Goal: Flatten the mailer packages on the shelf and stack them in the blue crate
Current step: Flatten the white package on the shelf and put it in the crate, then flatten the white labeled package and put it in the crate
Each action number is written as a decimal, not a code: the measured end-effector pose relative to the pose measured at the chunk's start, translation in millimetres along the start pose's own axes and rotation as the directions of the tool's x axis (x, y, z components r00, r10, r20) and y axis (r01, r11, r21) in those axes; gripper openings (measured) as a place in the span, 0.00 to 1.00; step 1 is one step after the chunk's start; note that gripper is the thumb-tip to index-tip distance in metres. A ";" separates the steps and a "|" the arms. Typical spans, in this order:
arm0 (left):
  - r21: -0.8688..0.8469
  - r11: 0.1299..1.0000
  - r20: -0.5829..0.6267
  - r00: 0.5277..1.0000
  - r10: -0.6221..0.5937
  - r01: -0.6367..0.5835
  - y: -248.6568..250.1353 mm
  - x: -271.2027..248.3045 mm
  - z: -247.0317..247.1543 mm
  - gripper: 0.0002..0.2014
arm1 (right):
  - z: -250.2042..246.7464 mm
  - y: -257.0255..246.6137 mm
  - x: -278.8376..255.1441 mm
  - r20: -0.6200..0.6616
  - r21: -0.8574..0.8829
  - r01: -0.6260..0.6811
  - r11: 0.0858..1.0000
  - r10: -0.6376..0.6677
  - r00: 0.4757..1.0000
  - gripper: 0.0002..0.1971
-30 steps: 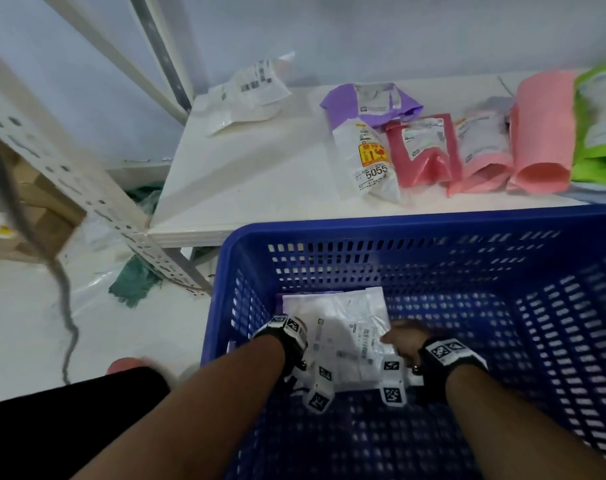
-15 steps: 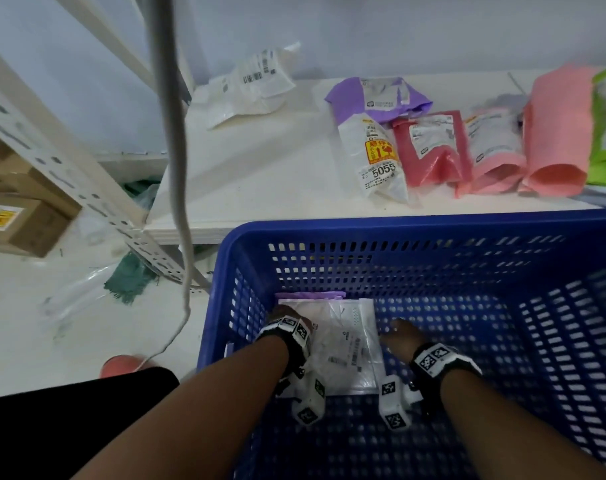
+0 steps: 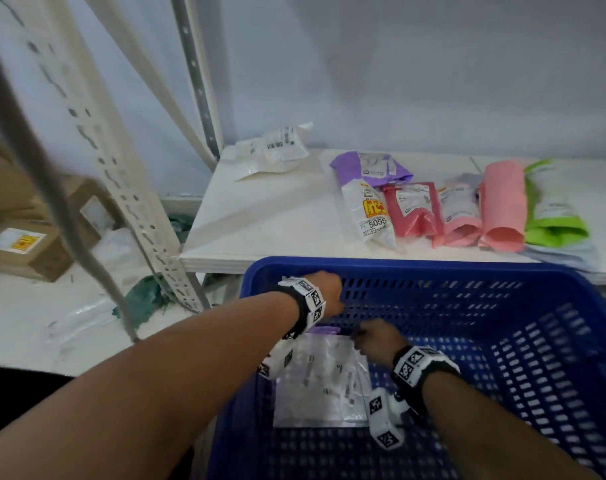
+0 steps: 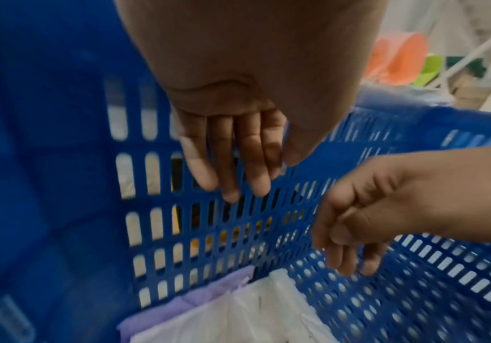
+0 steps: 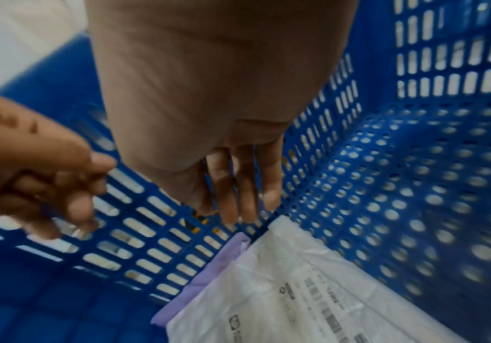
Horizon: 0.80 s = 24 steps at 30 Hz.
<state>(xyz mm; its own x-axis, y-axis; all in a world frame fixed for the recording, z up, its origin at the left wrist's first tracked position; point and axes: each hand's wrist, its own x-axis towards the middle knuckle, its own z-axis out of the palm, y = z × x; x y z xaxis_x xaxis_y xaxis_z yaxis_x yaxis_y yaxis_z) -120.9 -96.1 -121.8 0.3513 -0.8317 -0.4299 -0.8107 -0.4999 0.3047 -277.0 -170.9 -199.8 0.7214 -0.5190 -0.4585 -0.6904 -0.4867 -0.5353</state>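
The blue crate (image 3: pixel 502 271) stands in front of the white shelf (image 3: pixel 277 220). A white mailer (image 3: pixel 320 382) lies flat on the crate floor over a purple mailer (image 3: pixel 324 330), whose edge peeks out at the far side. My left hand (image 3: pixel 332 292) hovers by the crate's far wall and holds nothing, fingers relaxed (image 4: pixel 232 176). My right hand (image 3: pixel 364 336) hangs just above the white mailer's far edge (image 5: pixel 282 232), also empty. Several mailers lie on the shelf: a crumpled white one (image 3: pixel 274 150), purple (image 3: pixel 371 166), white labelled 5055 (image 3: pixel 371 216), red (image 3: pixel 414 209), pink (image 3: pixel 502 206), green (image 3: pixel 551 206).
A perforated shelf post (image 3: pixel 135 202) rises left of the crate. A grey cable (image 3: pixel 69 220) hangs in front of it. Cardboard boxes (image 3: pixel 24 247) and a green cloth (image 3: pixel 142 299) lie on the floor at the left.
Both hands have lifted off the white mailer, which now lies flat. The left hand rose toward the crate's far rim and the right moved to the mailer's far edge. The head view tilted up.
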 end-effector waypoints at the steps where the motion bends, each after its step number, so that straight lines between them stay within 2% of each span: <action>1: 0.032 0.999 -0.005 1.000 0.025 -0.025 4.0 -3.2 -7.2 0.18 | -5.0 -9.7 -1.5 -0.006 -0.021 0.029 0.999 -0.029 1.000 0.13; 4: 0.123 0.987 -0.055 0.993 0.108 -0.101 17.0 -20.5 -36.1 0.17 | -32.7 -51.2 -17.5 -0.057 -0.101 0.128 0.987 -0.134 0.989 0.12; 6: 0.193 0.970 -0.061 0.985 0.161 -0.146 25.1 -33.2 -62.5 0.12 | -55.8 -77.3 -26.8 -0.088 -0.140 0.178 0.974 -0.191 0.978 0.13; 8: 0.258 0.951 -0.081 0.977 0.197 -0.170 26.6 -44.9 -94.2 0.10 | -78.4 -100.7 -36.0 -0.139 -0.192 0.215 0.958 -0.243 0.960 0.15; 10: 0.296 0.940 -0.127 0.968 0.217 -0.171 26.3 -54.7 -126.1 0.09 | -99.0 -117.7 -41.2 -0.178 -0.219 0.243 0.945 -0.283 0.942 0.11; 14: 0.339 0.938 -0.294 0.938 0.181 -0.074 26.2 -81.2 -170.7 0.11 | -136.4 -149.0 -59.0 -0.260 -0.231 0.263 0.937 -0.320 0.911 0.10; 18: 0.326 0.946 -0.403 0.904 0.142 -0.003 26.3 -103.1 -205.0 0.14 | -165.7 -176.4 -85.6 -0.321 -0.253 0.252 0.934 -0.327 0.889 0.11; 21: 0.294 0.955 -0.424 0.900 0.103 0.029 36.3 -113.6 -226.2 0.11 | -177.4 -192.3 -101.2 -0.363 -0.293 0.246 0.924 -0.346 0.865 0.11; 24: 0.324 0.946 -0.414 0.900 0.133 0.010 45.4 -116.4 -228.6 0.10 | -179.9 -202.4 -106.9 -0.351 -0.301 0.247 0.921 -0.348 0.869 0.11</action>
<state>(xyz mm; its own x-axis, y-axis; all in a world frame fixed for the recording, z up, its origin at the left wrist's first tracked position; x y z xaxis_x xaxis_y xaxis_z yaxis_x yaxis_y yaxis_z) -91.5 -77.1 136.4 0.4028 -0.9153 0.0055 -0.9153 -0.4027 0.0088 -224.2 -143.3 85.2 0.8483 -0.5283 0.0367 -0.4738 -0.7881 -0.3929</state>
